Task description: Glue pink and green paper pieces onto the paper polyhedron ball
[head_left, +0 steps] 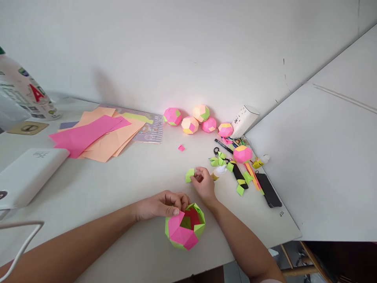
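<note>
Nearest you, your left forearm slants in from the lower left and your right forearm from the lower right, both low over the white counter. Between them sits the pink-and-green, many-faceted hollow paper ball, resting on the counter near its front edge, its opening turned upward to the right and showing a red and green interior. Your left hand lies on its side at the ball's upper left: the thumb stretches flat over a pink panel at the rim while the fingers curl behind it, so that this grip is clamped on the ball. Slightly farther, your right hand bends inward at the wrist, knuckles raised; thumb and index finger meet, the grip clamped on the edge of a light-green folded paper piece, held to the left of the fingertips and apart from the ball. Just beside your right hand stands or leans a white-capped glue bottle, partly hidden. Beyond lies a small pink folded paper piece. Farthest, five multicoloured, many-faceted paper balls cluster near the white wall.
</note>
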Motion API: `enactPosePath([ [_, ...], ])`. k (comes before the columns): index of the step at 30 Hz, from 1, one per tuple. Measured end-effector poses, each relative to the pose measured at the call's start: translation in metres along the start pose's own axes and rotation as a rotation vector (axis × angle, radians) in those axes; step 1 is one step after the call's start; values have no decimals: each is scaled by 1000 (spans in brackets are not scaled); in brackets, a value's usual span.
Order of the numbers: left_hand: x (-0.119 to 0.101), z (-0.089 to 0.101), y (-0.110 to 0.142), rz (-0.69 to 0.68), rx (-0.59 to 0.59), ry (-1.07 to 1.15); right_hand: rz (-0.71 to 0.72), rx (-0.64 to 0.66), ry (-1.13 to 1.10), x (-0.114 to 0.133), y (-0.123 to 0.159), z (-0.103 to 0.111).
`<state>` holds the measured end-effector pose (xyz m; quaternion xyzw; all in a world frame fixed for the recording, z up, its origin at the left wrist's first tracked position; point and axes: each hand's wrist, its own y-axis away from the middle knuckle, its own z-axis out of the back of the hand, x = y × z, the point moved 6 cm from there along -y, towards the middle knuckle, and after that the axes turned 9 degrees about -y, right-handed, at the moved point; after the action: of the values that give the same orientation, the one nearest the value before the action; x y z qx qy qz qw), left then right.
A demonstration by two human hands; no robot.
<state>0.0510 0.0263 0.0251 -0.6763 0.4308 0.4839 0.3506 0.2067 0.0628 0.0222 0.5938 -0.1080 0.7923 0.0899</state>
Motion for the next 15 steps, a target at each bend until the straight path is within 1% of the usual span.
enactPosePath([
  [2, -1, 0, 0, -18, -27, -11, 3, 30, -74, 0, -1, -1],
  [4, -1, 3, 0, -37, -113, -26, 11, 63, -120, 3, 0, 1],
  [6, 1, 9, 0, -20, -271, -30, 22, 110, -185, 9, 4, 2],
  [9, 9, 21, 3, 44, -554, 12, 6, 211, -332, 16, 14, -2],
  [11, 11, 24, 5, 47, -667, 48, -33, 267, -411, 19, 20, -6],
  [13, 9, 24, 4, 15, -694, 55, -67, 299, -435, 20, 25, -10],
  [15, 6, 21, 3, -20, -682, 42, -77, 323, -428, 22, 27, -13],
])
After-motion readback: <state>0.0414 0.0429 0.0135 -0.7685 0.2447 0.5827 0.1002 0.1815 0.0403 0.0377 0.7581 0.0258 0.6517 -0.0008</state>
